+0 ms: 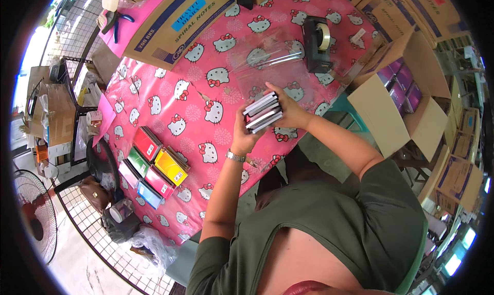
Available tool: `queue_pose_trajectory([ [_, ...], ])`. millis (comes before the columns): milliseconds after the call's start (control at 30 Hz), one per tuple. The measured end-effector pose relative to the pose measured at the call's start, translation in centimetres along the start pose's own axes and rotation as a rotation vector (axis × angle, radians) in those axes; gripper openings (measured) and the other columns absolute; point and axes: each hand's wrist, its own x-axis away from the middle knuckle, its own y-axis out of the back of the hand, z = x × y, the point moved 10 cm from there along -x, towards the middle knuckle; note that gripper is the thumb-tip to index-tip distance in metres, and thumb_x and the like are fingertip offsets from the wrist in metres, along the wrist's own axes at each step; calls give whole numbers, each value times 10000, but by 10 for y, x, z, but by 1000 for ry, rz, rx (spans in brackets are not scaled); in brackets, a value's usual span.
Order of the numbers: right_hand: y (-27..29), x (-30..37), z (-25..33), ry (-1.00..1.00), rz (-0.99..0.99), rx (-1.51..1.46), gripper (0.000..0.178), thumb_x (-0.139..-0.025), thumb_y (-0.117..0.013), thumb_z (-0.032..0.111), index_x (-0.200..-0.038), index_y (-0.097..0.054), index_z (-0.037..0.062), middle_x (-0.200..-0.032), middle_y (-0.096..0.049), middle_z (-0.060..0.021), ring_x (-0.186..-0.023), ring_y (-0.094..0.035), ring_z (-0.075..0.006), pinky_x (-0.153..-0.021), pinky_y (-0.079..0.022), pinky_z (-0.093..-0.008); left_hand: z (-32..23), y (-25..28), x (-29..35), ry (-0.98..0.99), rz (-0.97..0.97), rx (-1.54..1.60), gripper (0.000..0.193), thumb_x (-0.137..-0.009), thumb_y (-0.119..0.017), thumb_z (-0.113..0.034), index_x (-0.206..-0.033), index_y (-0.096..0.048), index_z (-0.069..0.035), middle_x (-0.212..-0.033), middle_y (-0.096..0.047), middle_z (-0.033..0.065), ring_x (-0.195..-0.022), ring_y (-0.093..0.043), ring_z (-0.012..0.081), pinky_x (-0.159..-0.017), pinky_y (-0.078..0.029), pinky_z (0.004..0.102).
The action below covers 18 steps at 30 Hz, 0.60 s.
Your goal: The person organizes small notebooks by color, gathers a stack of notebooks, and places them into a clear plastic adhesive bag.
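Over the near part of the table, both hands grip a small stack of notebooks (263,112), their pale page edges and dark covers turned up. My left hand (243,134) closes round the stack's left and near side. From the right, my right hand (289,110) presses on its other end, fingers wrapped along the far side. Just beyond the hands lie transparent plastic sheets (275,56), flat on the tablecloth. Farther left sit several piles of small spiral notebooks (170,166) with red, yellow, green, pink and blue covers.
A black tape dispenser (317,50) stands at the far right of the pink patterned tablecloth (198,94). A closed carton (177,25) sits at the far left. Right of the table, an open carton (378,110) holds purple packs (404,86). A fan (35,218) stands at the left.
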Motion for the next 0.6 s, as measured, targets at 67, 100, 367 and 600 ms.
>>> queue_pose_trajectory([
  [67, -1, 11, -44, -129, 2, -192, 1114, -553, -873, 149, -1454, -218, 126, -1205, -487, -126, -1123, -513, -294, -987, -405, -378, 22, -6, -5, 129, 3, 79, 837, -647, -739, 74, -1354, -313, -67, -1307, -452, 115, -1203, -478, 242, -1005, -421, 368],
  [100, -3, 13, -57, -178, 21, -179, 1002, -552, -867, 149, -1389, -317, 104, -1208, -470, -127, -1117, -497, -306, -970, -406, -373, 32, -5, -6, 163, -24, 98, 835, -643, -737, 80, -1349, -316, -71, -1294, -459, 109, -1193, -484, 242, -1002, -424, 371],
  [367, -3, -8, -46, 146, 5, -110, 775, -544, -852, 211, -1174, -420, 82, -1146, -487, -144, -1089, -486, -327, -952, -394, -396, 67, 14, -2, 139, -104, -74, 803, -594, -690, 77, -1301, -345, -83, -1228, -460, 95, -1148, -487, 228, -984, -422, 360],
  [600, -22, 2, -74, 103, -1, -179, 788, -558, -860, 195, -1184, -396, 80, -1118, -507, -140, -1050, -523, -313, -918, -425, -390, 66, 10, -5, 21, -133, -373, 855, -551, -775, 11, -1289, -351, -63, -1241, -472, 125, -1167, -481, 250, -988, -409, 383],
])
